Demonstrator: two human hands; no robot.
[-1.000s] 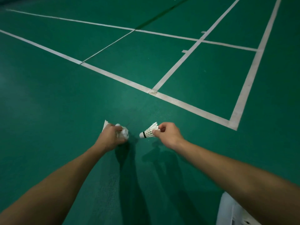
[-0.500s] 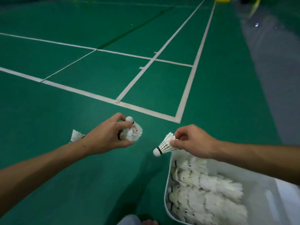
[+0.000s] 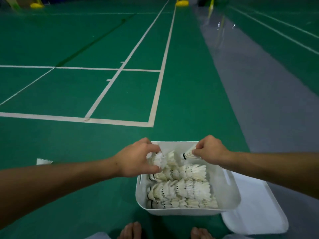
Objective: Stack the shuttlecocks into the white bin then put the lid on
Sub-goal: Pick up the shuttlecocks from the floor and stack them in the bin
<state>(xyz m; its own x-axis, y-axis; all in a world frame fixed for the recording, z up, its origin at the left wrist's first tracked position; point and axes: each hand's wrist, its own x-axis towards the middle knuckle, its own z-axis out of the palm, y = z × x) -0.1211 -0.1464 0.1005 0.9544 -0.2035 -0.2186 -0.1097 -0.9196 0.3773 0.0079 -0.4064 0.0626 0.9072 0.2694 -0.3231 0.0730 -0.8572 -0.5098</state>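
Both hands over the white bin (image 3: 224, 183)

Our left hand (image 3: 138, 159) grips a scruffy shuttlecock (image 3: 159, 159), our right hand (image 3: 209, 150) pinches a neat shuttlecock (image 3: 189, 154); lid (image 3: 255, 211) beside the bin.

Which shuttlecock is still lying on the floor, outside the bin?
The lone shuttlecock on the green floor, left of the left forearm. All the others are in the white bin or held above it.

No legible text — none anywhere
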